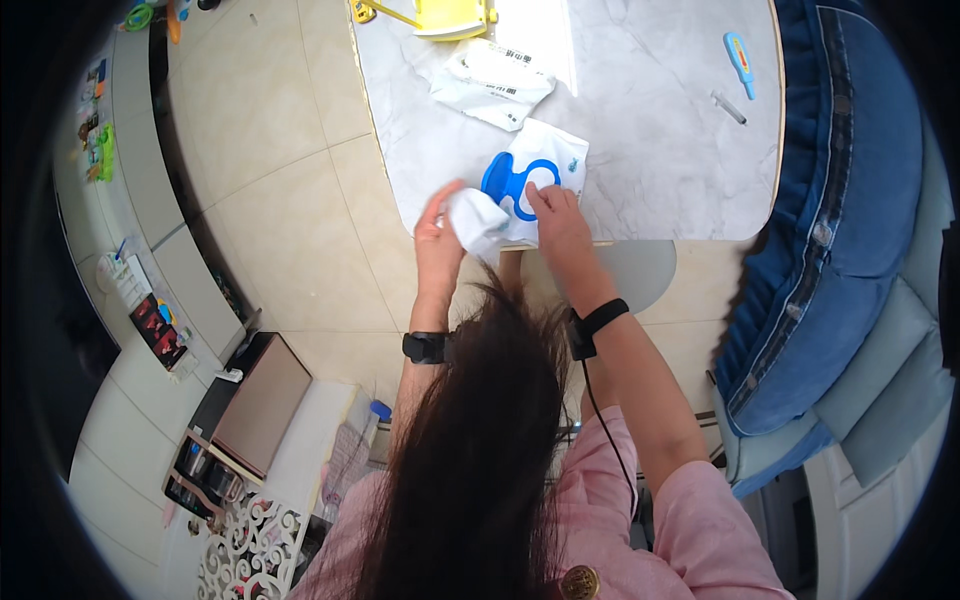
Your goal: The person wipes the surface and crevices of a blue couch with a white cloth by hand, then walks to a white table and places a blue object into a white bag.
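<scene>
At the table's near edge my left hand (437,242) grips a crumpled white wet wipe (476,215), its fingers partly around it. Just to the right lies a white wet wipes pack (566,150) with a blue flip lid (496,176) standing open. My right hand (565,225) is over the ring-shaped opening of the pack, fingers curled in with the thumb side at the ring. Whether those fingers pinch anything cannot be made out. Beyond the pack rests a second white soft package (490,88) with dark print.
On the marble-patterned table (650,150) lie a blue toy thermometer (739,62), a clear syringe (730,108) and a yellow toy (448,17) at the far edge. A round grey stool (640,272) shows under the near edge. A blue-covered sofa (850,230) stands at right, cabinets at left.
</scene>
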Tool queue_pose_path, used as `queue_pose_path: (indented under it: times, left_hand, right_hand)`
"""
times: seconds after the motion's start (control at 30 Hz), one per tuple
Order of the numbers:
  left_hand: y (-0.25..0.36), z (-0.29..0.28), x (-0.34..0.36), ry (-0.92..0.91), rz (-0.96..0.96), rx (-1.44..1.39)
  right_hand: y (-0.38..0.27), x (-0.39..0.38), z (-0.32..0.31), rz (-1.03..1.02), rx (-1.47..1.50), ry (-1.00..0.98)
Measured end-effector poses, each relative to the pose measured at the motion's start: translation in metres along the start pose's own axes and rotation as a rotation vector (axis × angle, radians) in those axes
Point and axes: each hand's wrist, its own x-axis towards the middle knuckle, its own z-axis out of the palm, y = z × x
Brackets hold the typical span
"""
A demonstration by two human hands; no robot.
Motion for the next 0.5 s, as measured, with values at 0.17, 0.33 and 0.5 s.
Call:
queue_pose_path:
  times: [0.17, 0.33, 0.5]
  left_hand:
    - [0.010, 0.033, -0.019, -0.267, -0.075, 0.073]
    - [-0.028, 0.053, -0.012, -0.326, 0.120, 0.374]
    - [-0.029, 0.060, -0.017, -0.298, 0.104, 0.481]
  right_hand:
    - [0.000, -0.010, -0.010, 0.061, 0.128, -0.007]
    - [0.014, -0.028, -0.023, 0.526, 0.416, 0.107]
    - [0.005, -0.014, -0.018, 0.221, 0.146, -0.008]
